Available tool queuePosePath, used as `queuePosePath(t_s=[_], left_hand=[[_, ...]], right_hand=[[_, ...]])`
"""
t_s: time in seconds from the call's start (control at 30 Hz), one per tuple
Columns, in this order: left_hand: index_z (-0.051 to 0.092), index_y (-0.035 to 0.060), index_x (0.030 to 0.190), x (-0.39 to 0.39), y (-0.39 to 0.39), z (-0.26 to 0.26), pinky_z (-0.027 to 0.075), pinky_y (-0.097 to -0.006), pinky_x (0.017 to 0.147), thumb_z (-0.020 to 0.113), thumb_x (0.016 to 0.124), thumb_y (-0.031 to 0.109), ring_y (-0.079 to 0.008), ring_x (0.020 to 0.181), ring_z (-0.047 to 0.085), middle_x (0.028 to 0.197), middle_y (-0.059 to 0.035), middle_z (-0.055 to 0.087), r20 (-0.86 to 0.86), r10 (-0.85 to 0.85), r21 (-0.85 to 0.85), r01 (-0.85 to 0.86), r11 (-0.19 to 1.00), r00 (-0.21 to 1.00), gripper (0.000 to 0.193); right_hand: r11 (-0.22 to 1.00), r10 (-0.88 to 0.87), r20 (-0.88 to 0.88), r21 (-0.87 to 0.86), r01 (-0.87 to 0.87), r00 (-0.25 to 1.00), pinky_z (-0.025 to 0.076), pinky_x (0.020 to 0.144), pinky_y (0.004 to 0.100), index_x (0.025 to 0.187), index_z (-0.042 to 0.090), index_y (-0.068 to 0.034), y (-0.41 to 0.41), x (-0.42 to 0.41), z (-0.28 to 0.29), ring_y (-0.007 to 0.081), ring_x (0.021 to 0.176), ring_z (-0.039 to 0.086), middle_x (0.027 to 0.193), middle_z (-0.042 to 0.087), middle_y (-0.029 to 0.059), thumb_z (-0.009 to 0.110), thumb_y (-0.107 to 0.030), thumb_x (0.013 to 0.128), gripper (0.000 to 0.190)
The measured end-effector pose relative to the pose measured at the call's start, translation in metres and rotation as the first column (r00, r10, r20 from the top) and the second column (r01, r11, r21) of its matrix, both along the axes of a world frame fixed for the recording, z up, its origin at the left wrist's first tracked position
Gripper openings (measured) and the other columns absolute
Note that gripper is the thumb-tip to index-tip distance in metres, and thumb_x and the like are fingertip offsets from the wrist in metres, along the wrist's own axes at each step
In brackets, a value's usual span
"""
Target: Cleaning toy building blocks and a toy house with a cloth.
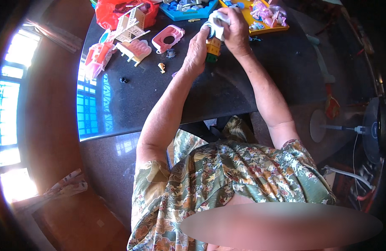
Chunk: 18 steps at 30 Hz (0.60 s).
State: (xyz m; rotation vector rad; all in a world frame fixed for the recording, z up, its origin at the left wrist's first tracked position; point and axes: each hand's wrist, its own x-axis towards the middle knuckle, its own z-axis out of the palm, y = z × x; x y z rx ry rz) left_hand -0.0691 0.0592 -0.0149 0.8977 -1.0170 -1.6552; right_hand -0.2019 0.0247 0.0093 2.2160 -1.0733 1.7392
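My left hand (197, 51) grips a small bluish round-edged object (208, 29), partly hidden by the fingers. In my right hand (237, 33) is a crumpled white cloth (218, 23), pressed against that object. Just below them, yellow and green toy blocks (213, 50) show between my hands; whether they touch the fingers I cannot tell. Left of my left hand lie a pink plastic toy frame (168, 38) with a dark oval opening, a small grey-blue toy piece (170, 53) and a tiny cream figure (161, 67).
The dark stone table (218, 91) also bears a pink toy sofa (137, 50), a cream lattice toy (130, 25), a red plastic bag (105, 15), a blue tray (188, 15) and a yellow tray (271, 30) with dolls. A fan (372, 130) stands at the right.
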Motion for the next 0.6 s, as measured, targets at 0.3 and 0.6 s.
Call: queuePosePath(t_s=[0.3, 0.6], left_hand=[[0.057, 0.0083, 0.112, 0.018, -0.019, -0.007, 0.047, -0.0323, 0.077, 0.048, 0.091, 0.051, -0.017, 0.085, 0.06, 0.094, -0.0063, 0.062, -0.309, 0.347, -0.015, -0.369, 0.929, 0.886, 0.049], [0.055, 0.004, 0.111, 0.044, -0.033, -0.008, 0.053, -0.0318, 0.068, 0.048, 0.092, 0.05, -0.0183, 0.078, 0.064, 0.087, -0.0074, 0.061, -0.295, 0.534, -0.058, -0.573, 0.818, 0.792, 0.05]], right_hand=[[0.923, 0.316, -0.084, 0.259, -0.286, 0.945, 0.052, 0.074, 0.0371, 0.1, 0.058, -0.006, 0.014, 0.025, -0.017, 0.0308, 0.087, 0.063, 0.093, 0.06, 0.0135, 0.066, -0.003, 0.075, 0.025], [0.851, 0.411, -0.236, 0.444, -0.279, 0.881, 0.052, 0.074, 0.0338, 0.094, 0.062, -0.006, 0.016, 0.016, -0.01, 0.0274, 0.085, 0.064, 0.089, 0.061, 0.0105, 0.064, -0.004, 0.076, 0.019]])
